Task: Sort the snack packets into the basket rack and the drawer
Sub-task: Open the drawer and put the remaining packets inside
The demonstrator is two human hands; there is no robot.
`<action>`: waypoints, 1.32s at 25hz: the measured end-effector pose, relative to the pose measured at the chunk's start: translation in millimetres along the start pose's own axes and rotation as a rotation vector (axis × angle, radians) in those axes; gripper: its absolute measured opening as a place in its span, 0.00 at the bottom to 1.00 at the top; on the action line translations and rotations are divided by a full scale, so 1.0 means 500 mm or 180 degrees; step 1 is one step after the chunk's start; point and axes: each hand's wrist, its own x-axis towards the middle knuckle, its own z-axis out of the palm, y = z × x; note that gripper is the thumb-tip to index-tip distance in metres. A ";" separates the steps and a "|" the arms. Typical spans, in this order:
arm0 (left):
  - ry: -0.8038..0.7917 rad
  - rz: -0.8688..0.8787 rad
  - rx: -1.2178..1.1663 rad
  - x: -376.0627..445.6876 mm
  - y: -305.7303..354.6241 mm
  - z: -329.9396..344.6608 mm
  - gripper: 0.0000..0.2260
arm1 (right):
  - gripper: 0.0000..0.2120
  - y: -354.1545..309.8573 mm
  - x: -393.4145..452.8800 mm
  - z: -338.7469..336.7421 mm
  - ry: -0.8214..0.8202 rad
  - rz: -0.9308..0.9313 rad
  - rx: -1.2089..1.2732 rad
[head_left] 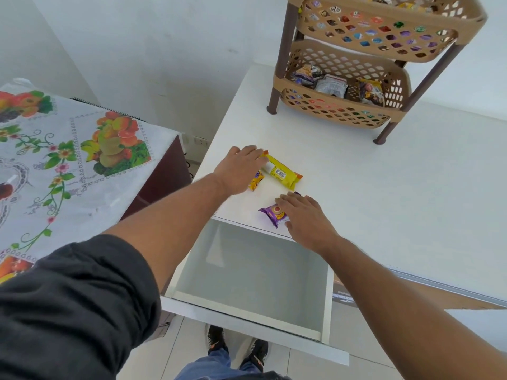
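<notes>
Three snack packets lie on the white counter [384, 187]. My left hand [238, 168] rests flat, fingertips touching the end of a long yellow packet [282, 174], with a small orange-yellow packet [255, 181] partly under its palm. My right hand [304, 215] lies with spread fingers on a purple packet [273, 213] near the counter's front edge. Neither hand has lifted anything. Below the counter a white drawer [252, 272] is pulled out and holds nothing. The beige two-tier basket rack [343, 113] stands at the back with packets in both tiers.
A table with a fruit-print cloth [68, 160] stands to the left, with a gap and a wall socket [200, 141] between it and the counter. My feet [236, 349] are on the tiled floor under the open drawer.
</notes>
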 end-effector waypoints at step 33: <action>-0.2323 -0.0147 -0.1962 -0.268 0.187 0.328 0.24 | 0.20 -0.107 -0.142 0.259 -0.1961 0.0278 0.0291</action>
